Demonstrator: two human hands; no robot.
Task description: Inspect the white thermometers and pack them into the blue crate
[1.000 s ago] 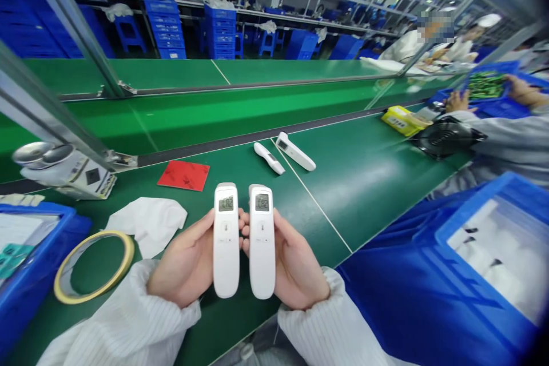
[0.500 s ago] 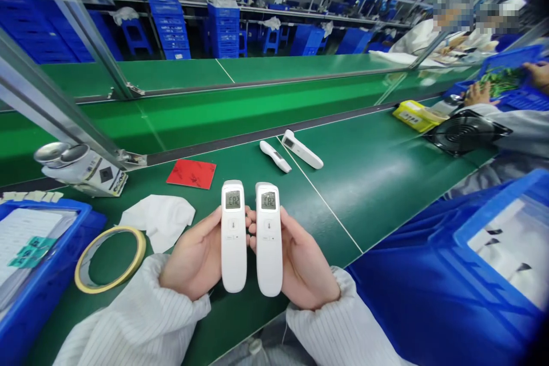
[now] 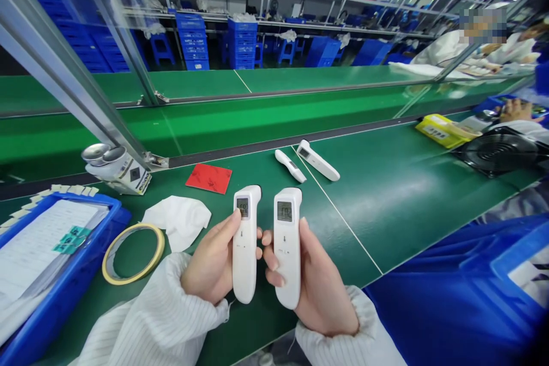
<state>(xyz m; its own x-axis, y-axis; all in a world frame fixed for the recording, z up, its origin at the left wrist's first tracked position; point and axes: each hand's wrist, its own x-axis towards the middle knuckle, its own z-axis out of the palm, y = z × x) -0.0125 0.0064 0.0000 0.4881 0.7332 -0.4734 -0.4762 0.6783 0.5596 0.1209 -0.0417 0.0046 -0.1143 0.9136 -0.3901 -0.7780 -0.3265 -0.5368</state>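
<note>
My left hand (image 3: 211,263) grips a white handheld thermometer (image 3: 245,243) upright, its small lit screen turned slightly to the right. My right hand (image 3: 319,286) grips a second white thermometer (image 3: 287,246) beside it, screen facing me. Both are held just above the green table (image 3: 364,200), a small gap between them. Two more white thermometers (image 3: 290,166) (image 3: 318,159) lie side by side further back on the table.
A roll of yellow tape (image 3: 134,246), a white cloth (image 3: 178,220) and a red card (image 3: 209,178) lie at the left. Blue bins stand at the left (image 3: 64,297) and lower right (image 3: 463,291). A co-worker's hand (image 3: 514,109) rests at the far right near a black fan (image 3: 500,151) and a yellow box (image 3: 444,129).
The two thermometers have drawn slightly apart and the left one has twisted to the right. The view has swung leftward, shifting everything on the table to the right.
</note>
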